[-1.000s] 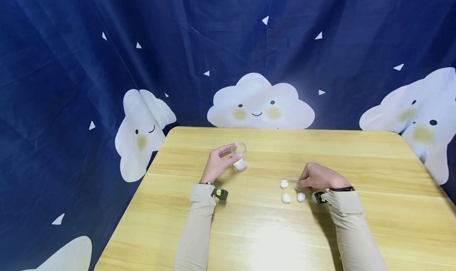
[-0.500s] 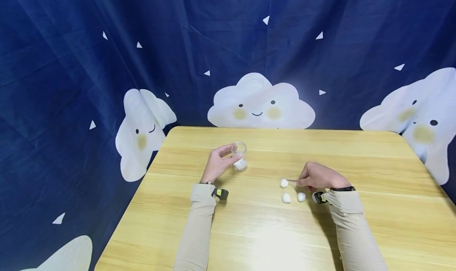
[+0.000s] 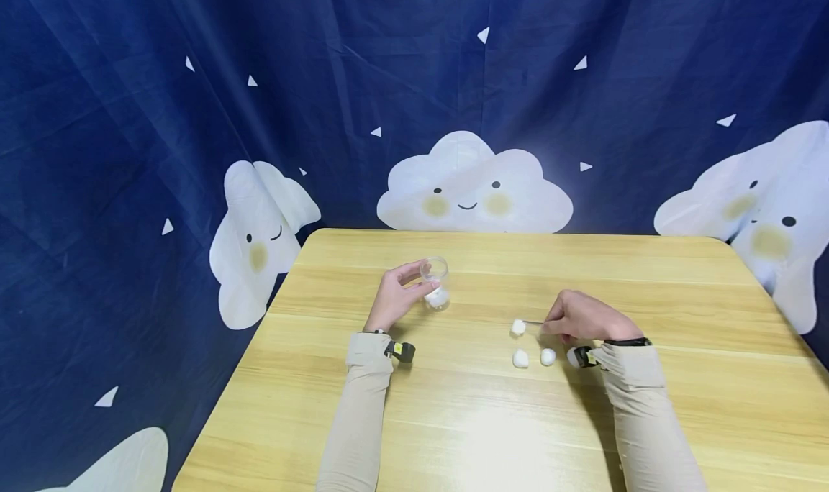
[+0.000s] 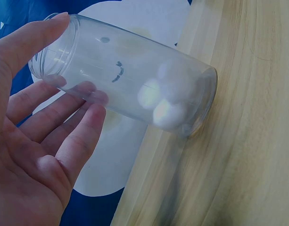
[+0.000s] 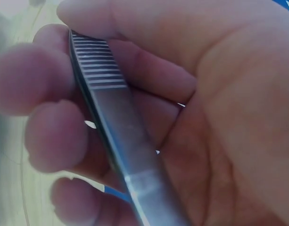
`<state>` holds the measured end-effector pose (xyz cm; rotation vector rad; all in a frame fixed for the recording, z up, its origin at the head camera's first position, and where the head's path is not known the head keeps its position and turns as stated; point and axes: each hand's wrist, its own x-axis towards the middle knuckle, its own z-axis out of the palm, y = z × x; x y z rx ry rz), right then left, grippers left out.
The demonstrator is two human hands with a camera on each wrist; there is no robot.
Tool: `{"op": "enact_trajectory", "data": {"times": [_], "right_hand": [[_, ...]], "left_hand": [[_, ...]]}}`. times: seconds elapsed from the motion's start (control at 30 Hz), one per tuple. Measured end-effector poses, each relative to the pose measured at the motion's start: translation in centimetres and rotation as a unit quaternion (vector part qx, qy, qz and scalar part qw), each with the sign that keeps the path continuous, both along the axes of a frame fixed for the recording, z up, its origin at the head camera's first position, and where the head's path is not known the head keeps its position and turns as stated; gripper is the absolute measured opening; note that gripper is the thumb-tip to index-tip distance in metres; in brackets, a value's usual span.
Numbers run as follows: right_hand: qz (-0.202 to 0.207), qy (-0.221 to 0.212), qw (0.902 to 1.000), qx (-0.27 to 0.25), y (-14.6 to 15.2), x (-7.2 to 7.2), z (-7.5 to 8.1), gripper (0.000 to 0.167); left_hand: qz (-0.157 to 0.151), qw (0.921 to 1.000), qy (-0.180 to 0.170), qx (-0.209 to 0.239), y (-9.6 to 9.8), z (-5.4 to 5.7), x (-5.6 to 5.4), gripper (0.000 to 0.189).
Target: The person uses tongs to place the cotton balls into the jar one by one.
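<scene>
Tweezers (image 5: 120,108), metal with a ridged grip, are pinched between the thumb and fingers of the person's right hand (image 3: 586,316). From where I stand, their thin tips reach out past that hand toward its left and meet the side of a white, fluffy ball (image 3: 518,327); I can't tell whether that ball is lifted or resting on the wood. Two more balls (image 3: 534,357) like it lie on the table (image 3: 363,406), nearer the person, one just beside the other, both close to the right hand and a little to its left.

Well apart from all this, the left hand (image 3: 396,298) is curled around the upper part of a clear jar (image 4: 125,70), thumb on one side and fingers on the other. The jar stands on the table to the right of that hand, its uncovered mouth upward, with several white balls (image 4: 168,103) gathered at the bottom. So the two hands are apart, each holding its own thing, and the loose balls lie between them, nearer the right.
</scene>
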<state>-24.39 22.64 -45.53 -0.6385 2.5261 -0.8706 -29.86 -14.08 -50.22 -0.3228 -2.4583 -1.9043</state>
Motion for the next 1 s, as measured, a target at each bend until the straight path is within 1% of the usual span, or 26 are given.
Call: {"op": "enact_trajectory", "data": {"times": [0.17, 0.33, 0.53, 0.8, 1.0], "right_hand": [[-0.008, 0.004, 1.0000, 0.002, 0.27, -0.02, 0.02, 0.020], [-0.011, 0.026, 0.9996, 0.004, 0.37, 0.00, 0.20, 0.023], [-0.020, 0.032, 0.9992, 0.012, 0.63, 0.04, 0.32, 0.024], [-0.024, 0.044, 0.9987, 0.012, 0.80, -0.06, 0.45, 0.031], [-0.034, 0.049, 0.9981, 0.015, 0.88, -0.05, 0.57, 0.024]], "left_hand": [[0.000, 1.0000, -0.003, 0.001, -0.01, -0.11, -0.02, 0.051], [-0.001, 1.0000, -0.005, 0.005, -0.02, -0.03, -0.02, 0.052], [-0.003, 0.9999, -0.004, 0.012, -0.03, 0.10, 0.00, 0.053], [-0.006, 0.9999, -0.003, 0.015, -0.07, 0.22, 0.13, 0.053], [-0.005, 0.9999, -0.003, 0.014, 0.03, 0.34, 0.17, 0.053]]}}
